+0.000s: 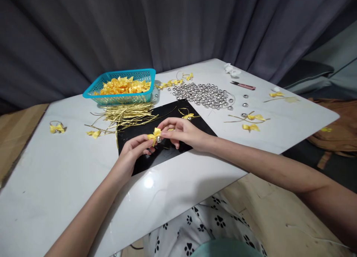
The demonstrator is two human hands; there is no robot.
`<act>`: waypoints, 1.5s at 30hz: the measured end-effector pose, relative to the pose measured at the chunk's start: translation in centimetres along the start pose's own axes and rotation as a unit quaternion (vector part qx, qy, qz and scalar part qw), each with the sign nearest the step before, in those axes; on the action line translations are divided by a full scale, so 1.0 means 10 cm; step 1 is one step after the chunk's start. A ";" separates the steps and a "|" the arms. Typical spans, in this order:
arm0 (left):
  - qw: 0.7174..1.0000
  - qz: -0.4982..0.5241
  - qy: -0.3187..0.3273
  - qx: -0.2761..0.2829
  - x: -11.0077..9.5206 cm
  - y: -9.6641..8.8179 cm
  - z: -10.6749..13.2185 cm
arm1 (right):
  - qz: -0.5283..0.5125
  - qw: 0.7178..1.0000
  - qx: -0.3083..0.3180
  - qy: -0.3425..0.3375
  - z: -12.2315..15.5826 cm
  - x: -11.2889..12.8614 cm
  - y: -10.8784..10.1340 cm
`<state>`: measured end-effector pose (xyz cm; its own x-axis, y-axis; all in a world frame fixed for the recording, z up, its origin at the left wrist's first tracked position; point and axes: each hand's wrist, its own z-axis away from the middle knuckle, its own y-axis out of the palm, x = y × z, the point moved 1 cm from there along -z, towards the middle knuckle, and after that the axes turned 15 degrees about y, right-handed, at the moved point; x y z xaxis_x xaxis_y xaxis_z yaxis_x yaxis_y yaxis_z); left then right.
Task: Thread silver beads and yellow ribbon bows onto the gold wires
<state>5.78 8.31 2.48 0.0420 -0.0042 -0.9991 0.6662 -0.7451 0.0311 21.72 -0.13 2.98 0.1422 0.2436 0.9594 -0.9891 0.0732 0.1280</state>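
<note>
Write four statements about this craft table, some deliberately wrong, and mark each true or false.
1. The left hand and right hand both pinch one yellow ribbon bow above the black mat. True.
2. The turquoise basket holds silver bells. False: it holds loose yellow bows; the silver bells lie in a heap on the white table beyond the mat.
3. A pile of gold wire ties lies just in front of the basket. True.
4. The right hand grips the pink-handled snips. False: they lie untouched near the table's far edge.

White table (pixel 55 182) carries black mat (pixel 156 160), turquoise basket (pixel 117 98), gold wires (pixel 125 113), silver beads (pixel 203 95), yellow bows (pixel 251 127).
</note>
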 end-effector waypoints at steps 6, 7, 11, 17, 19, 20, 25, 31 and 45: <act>1.000 0.012 0.004 -0.005 -0.02 0.00 0.01 | 0.018 0.999 -0.015 0.044 -0.02 -0.02 -0.01; 1.000 0.008 0.005 -0.003 -0.02 0.01 0.01 | 0.025 0.998 -0.012 0.048 -0.03 -0.03 -0.01; 1.000 -0.006 -0.001 -0.014 -0.01 0.00 0.00 | 0.048 0.998 -0.013 0.042 -0.03 -0.03 -0.01; 0.999 0.000 0.011 -0.036 -0.02 0.01 -0.01 | 0.030 0.998 -0.016 0.059 -0.03 -0.02 -0.01; 0.999 -0.017 0.008 -0.028 -0.04 0.05 -0.01 | 0.029 0.997 -0.011 0.070 -0.03 -0.03 -0.01; 0.999 -0.022 0.007 -0.027 -0.06 0.06 -0.01 | 0.028 0.997 -0.008 0.075 -0.03 -0.04 -0.02; 0.999 -0.022 0.011 -0.027 -0.09 0.12 0.00 | -0.004 0.997 0.013 0.082 -0.04 -0.08 -0.03; 0.999 -0.022 0.022 -0.012 -0.06 0.09 0.00 | -0.038 0.994 0.047 0.090 -0.03 -0.07 -0.06; 0.997 0.017 0.052 -0.057 -0.06 0.21 0.13 | 0.260 0.929 -0.129 -0.230 0.06 -0.08 0.04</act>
<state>6.18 5.88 3.10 0.1399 0.0450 -0.9891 0.7428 -0.6653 0.0747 21.20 -0.89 2.45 -0.4419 -0.1249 0.8883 -0.8692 0.3045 -0.3896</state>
